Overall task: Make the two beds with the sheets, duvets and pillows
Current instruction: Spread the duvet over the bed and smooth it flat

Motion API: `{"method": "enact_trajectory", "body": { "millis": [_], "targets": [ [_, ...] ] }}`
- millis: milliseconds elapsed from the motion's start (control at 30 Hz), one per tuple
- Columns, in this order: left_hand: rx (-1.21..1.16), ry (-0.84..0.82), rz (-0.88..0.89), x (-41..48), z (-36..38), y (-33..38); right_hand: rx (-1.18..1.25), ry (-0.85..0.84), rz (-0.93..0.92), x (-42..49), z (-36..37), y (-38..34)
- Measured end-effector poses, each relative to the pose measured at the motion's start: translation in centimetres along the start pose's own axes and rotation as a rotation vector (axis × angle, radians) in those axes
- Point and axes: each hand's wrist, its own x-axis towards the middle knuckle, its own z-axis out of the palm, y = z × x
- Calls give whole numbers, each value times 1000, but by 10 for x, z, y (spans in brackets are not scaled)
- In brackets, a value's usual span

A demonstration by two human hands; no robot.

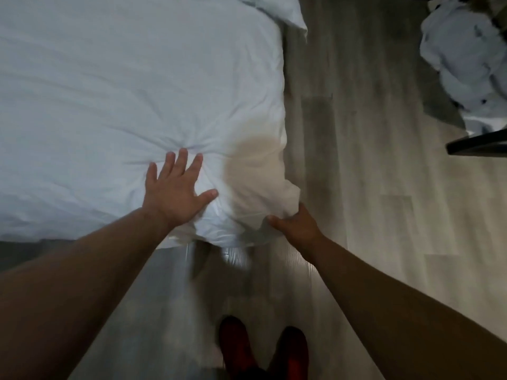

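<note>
Bed corner over pale wood-plank floor (370, 187)

White sheet (123, 91) covers the bed to its near right corner; the left hand (175, 193) presses flat there, fingers spread, while the right hand (295, 226) pinches the sheet's bunched corner overhanging the edge.

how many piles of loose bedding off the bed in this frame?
1: a crumpled white heap at the top right, across the floor from the bed. More may lie outside the frame.

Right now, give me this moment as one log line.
left hand: flat on white duvet | right hand: gripping duvet corner | step: straightening corner
</note>
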Motion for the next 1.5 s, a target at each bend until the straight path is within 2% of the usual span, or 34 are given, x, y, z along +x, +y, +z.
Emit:
{"method": "enact_trajectory", "body": {
  "millis": [100,233,400,500,600,667,800,967,1000,1100,1200,1267,1333,1433,1500],
  "targets": [
    [-23,-65,11,2,-9,-2,-47,-34,72,-16,8,4],
    [-99,-134,-2,5,-22,-3,82,-127,106,-45,7,12],
    [-171,-75,-32,-6,-25,1,62,-320,139,-74,-1,6],
    [-375,65,-100,-40,-23,13,70,-184,99,-92,-1,8],
    [-711,194,-206,-115,-4,47,-78,36,-95,-116,0,9],
    [-817,154,-270,-176,16,76,-80,74,-167,-133,-1,0],
    [-864,-13,-274,-255,55,124,-60,21,-205,-153,-9,-27],
    [-879,49,-571,-240,48,137,45,-55,-152,-160,-11,-61],
    [-836,104,-583,-233,44,131,40,-53,-162,-162,-10,-66],
    [-751,272,-475,-219,30,113,29,-62,-218,-168,-9,-80],
    [-854,243,-526,-220,6,92,97,-156,-277,-172,-14,-92],
    [-874,252,-565,-226,-6,73,37,-237,-382,-178,-17,-94],
    [-967,277,-587,-234,-24,56,-186,-330,-490,-183,-19,-86],
    [-1155,275,-655,-234,-52,37,-558,-508,-488,-191,-6,-65],
    [-1290,236,-696,-231,-66,32,-612,-555,-475,-192,8,-49]
  ]
}}
